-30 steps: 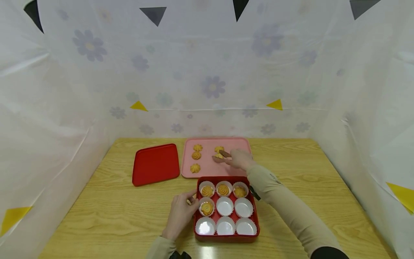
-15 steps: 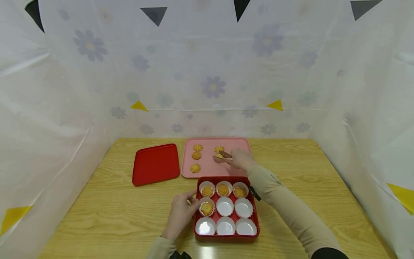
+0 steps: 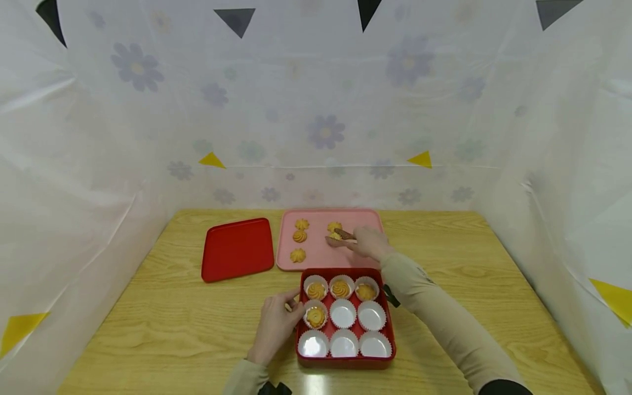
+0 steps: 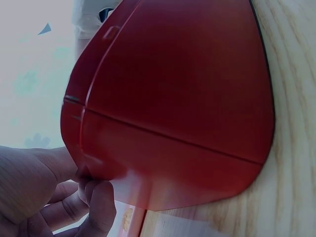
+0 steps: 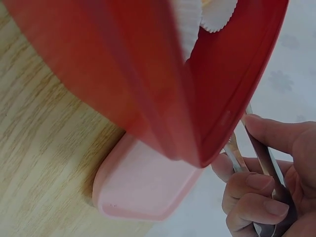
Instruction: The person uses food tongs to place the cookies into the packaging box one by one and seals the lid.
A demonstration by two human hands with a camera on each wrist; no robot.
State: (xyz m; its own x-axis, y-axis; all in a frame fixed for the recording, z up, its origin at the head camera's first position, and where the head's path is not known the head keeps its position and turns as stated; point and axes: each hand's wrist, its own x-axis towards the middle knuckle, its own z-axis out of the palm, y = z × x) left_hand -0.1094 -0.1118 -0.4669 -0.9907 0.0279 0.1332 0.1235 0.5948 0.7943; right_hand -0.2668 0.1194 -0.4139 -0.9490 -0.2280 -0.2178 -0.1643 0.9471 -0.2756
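Observation:
My right hand (image 3: 370,242) holds a pair of metal tongs (image 3: 346,235) over the pink tray (image 3: 316,263). The tong tips lie on either side of a small golden cookie (image 3: 335,236), with another cookie (image 3: 334,225) just behind it. In the right wrist view, thumb and fingers wrap around the tong handles (image 5: 269,165). My left hand (image 3: 277,322) pinches the left rim of a red box (image 3: 345,362); the left wrist view shows thumb and fingertips at its corner. White paper cups fill the box. Cookies sit in the three far cups and the middle-row left cup (image 3: 316,316).
Three more cookies line the left side of the pink tray, one of them a swirled cookie (image 3: 299,236). Left of it lies a flat red lid (image 3: 237,249). The box stands directly in front of the pink tray, under my right forearm. Sheeting surrounds the wooden table (image 3: 197,329).
Almost nothing moves. The tongs stay around the same cookie, and the left hand keeps its grip on the box rim. The head view shifts very slightly.

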